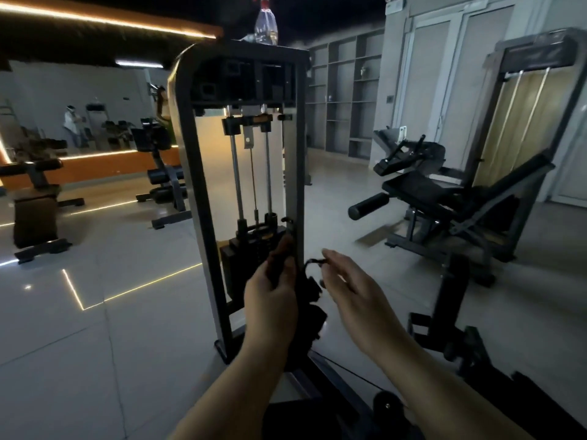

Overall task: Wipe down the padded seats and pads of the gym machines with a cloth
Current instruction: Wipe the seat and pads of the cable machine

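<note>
My left hand [270, 300] is closed around the top of a black, limp piece [309, 301], cloth or strap, I cannot tell which. It hangs beside the right post of a weight-stack machine [190, 154]. My right hand [349, 287] pinches a small black loop [313, 262] at the piece's upper edge between thumb and forefinger, its other fingers spread. A clear spray bottle [266, 25] stands on top of the machine. To the right, a leg machine has a black padded seat [422, 188] and a roller pad [368, 206].
Padded benches stand at the left [31, 168] and behind the weight stack [165, 179]. A black machine frame [454, 281] rises at the lower right, close to my right arm. Grey shelving [343, 90] lines the back wall. A person shows in the mirror [71, 123].
</note>
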`<state>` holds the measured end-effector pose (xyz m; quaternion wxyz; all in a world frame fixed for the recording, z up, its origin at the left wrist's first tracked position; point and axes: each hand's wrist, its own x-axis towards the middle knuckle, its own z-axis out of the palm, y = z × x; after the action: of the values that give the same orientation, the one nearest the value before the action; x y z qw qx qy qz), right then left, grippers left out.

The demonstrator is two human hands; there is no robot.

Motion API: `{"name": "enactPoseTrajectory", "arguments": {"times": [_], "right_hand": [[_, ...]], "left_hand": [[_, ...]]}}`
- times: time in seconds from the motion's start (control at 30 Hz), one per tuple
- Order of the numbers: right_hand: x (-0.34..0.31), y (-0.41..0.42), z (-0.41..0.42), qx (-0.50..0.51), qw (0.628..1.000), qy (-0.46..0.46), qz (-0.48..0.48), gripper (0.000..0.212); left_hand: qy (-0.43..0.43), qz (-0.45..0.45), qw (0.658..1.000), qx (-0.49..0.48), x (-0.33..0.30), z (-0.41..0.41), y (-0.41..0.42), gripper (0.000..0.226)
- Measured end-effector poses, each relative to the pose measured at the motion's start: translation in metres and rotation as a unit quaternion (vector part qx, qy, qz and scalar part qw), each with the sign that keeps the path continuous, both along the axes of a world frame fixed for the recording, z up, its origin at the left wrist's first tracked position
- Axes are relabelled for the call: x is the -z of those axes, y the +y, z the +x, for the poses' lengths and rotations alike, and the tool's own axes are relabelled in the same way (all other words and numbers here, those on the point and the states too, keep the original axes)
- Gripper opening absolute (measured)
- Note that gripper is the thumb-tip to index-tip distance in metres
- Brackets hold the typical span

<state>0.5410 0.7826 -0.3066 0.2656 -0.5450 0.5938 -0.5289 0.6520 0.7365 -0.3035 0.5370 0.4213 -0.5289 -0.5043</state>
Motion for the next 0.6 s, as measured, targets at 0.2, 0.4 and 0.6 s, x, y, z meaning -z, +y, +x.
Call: {"name": "enactPoseTrajectory", "arguments": {"times": [0.2, 0.4, 0.6], "right_hand": [[-0.114, 0.064, -0.024, 0.030, 0.996, 0.083, -0.005, 0.041], [-0.190, 0.145, -0.040, 0.110, 0.987, 0.118, -0.020, 0.043], [-0.228, 0.250, -0.061, 0.216, 0.966, 0.144, -0.022, 0.043]], "left_hand": [[-0.064, -0.105, 0.990, 0.071, -0.121, 0.006, 0.054, 0.014], [-0.049, -0.137, 0.976, 0.161, -0.211, -0.011, 0.109, 0.023], [-0.060, -0.155, 0.947, 0.275, -0.251, -0.054, 0.183, 0.014]]}}
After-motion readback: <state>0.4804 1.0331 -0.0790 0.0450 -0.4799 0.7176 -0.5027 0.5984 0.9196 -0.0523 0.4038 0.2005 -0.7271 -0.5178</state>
